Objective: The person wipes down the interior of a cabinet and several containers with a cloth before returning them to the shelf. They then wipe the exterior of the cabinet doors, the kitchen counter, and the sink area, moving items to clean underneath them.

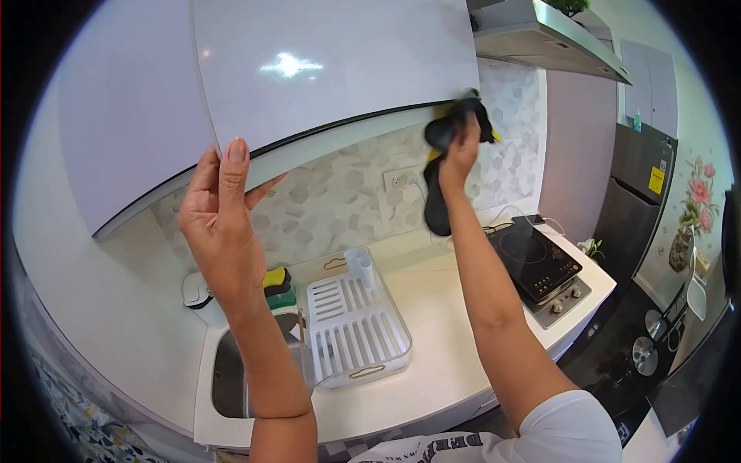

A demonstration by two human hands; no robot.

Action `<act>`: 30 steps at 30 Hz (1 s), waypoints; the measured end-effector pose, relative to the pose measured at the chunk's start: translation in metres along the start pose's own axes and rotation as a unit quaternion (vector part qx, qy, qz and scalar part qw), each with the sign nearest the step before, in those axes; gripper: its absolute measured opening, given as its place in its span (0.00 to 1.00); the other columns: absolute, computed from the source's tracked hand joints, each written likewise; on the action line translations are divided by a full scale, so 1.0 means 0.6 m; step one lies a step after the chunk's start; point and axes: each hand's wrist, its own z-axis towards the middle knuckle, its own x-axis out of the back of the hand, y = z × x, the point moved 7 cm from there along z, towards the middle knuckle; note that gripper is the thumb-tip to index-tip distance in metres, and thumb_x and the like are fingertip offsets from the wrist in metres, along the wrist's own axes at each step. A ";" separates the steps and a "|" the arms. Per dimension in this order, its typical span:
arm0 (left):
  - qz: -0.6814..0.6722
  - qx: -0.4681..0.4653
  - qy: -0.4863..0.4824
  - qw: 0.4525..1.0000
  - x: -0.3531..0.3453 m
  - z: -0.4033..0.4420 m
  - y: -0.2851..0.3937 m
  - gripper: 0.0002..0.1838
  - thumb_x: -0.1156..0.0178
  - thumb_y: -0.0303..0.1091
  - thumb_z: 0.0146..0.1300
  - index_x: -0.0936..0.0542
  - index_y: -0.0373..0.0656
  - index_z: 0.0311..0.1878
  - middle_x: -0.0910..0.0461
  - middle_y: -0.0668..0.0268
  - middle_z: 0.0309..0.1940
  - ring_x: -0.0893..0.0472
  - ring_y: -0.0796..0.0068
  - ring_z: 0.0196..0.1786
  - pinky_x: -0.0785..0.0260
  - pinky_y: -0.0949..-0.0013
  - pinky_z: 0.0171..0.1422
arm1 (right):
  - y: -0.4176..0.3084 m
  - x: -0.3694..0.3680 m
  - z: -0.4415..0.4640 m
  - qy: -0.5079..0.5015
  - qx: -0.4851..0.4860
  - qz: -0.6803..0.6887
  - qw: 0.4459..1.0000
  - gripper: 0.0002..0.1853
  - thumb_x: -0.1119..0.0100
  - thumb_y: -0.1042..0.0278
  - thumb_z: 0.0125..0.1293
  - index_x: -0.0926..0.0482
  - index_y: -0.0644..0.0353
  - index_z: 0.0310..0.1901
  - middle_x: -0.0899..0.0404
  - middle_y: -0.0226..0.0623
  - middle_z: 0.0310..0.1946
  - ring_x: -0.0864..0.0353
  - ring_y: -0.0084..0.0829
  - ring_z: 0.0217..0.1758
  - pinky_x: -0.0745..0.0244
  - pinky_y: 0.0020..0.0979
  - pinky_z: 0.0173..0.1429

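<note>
A glossy white cabinet door (332, 62) fills the upper part of the head view. My left hand (224, 201) grips its lower left corner, thumb on the front and fingers curled behind the bottom edge. At the door's lower right corner, my right hand (461, 158) is closed on a dark cleaning cloth (438, 202) with yellow edging. The cloth is bunched at the top, touching or very near the door edge, and one end hangs down. Motion blurs its upper part, and the fingers are partly hidden by it.
Below are a white dish rack (359, 324), a sink (231, 378) and sponges (278, 282). A black cooktop (532, 258) sits on the counter (440, 339) at right, with a range hood (548, 46) above. A fridge (637, 185) stands beyond.
</note>
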 end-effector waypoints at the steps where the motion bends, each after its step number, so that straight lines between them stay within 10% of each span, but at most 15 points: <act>1: 0.023 -0.014 0.034 0.999 -0.001 -0.003 0.008 0.21 0.42 0.32 0.64 0.29 0.27 0.56 0.24 0.64 0.37 0.24 0.81 0.40 0.21 0.61 0.46 | 0.060 0.020 -0.001 0.076 -0.189 0.026 0.979 0.13 0.55 0.78 0.68 0.28 0.69 0.52 0.24 0.39 0.45 0.24 0.31 0.49 0.28 0.31 0.55; 4: 0.056 -0.033 0.076 0.995 0.001 -0.005 0.016 0.23 0.39 0.32 0.62 0.29 0.27 0.56 0.23 0.66 0.31 0.22 0.82 0.37 0.20 0.68 0.43 | 0.096 -0.029 -0.048 0.147 -0.437 0.308 0.832 0.06 0.48 0.70 0.66 0.25 0.62 0.40 0.23 0.35 0.38 0.21 0.29 0.39 0.24 0.32 0.44; 14: 0.148 -0.078 0.073 0.983 0.043 0.028 -0.012 0.22 0.37 0.29 0.60 0.27 0.33 0.57 0.21 0.64 0.39 0.24 0.80 0.42 0.25 0.70 0.43 | -0.262 -0.259 -0.242 -0.077 -0.475 0.276 0.832 0.11 0.51 0.69 0.66 0.32 0.65 0.46 0.29 0.33 0.38 0.30 0.23 0.40 0.33 0.26 0.45; 20: 0.117 -0.051 0.087 0.988 0.074 0.064 -0.068 0.20 0.38 0.30 0.61 0.25 0.35 0.55 0.19 0.64 0.35 0.21 0.83 0.38 0.24 0.77 0.36 | -0.134 -0.226 -0.202 -0.027 -0.478 0.248 0.842 0.21 0.51 0.68 0.63 0.40 0.68 0.55 0.32 0.36 0.42 0.32 0.25 0.43 0.33 0.26 0.51; 25: 0.158 -0.039 0.074 0.984 0.098 0.097 -0.110 0.19 0.40 0.30 0.62 0.25 0.35 0.56 0.19 0.65 0.34 0.21 0.84 0.37 0.22 0.75 0.35 | 0.035 -0.169 -0.101 0.075 -0.360 0.296 0.882 0.08 0.52 0.75 0.60 0.22 0.66 0.33 0.24 0.30 0.25 0.26 0.24 0.27 0.28 0.25 0.35; 30: 0.181 -0.025 0.061 0.981 0.107 0.119 -0.136 0.16 0.42 0.28 0.63 0.25 0.34 0.54 0.19 0.64 0.35 0.22 0.86 0.34 0.21 0.74 0.35 | 0.138 -0.124 -0.048 0.062 -0.361 0.287 0.885 0.08 0.50 0.78 0.60 0.22 0.71 0.37 0.21 0.35 0.33 0.21 0.27 0.34 0.24 0.27 0.42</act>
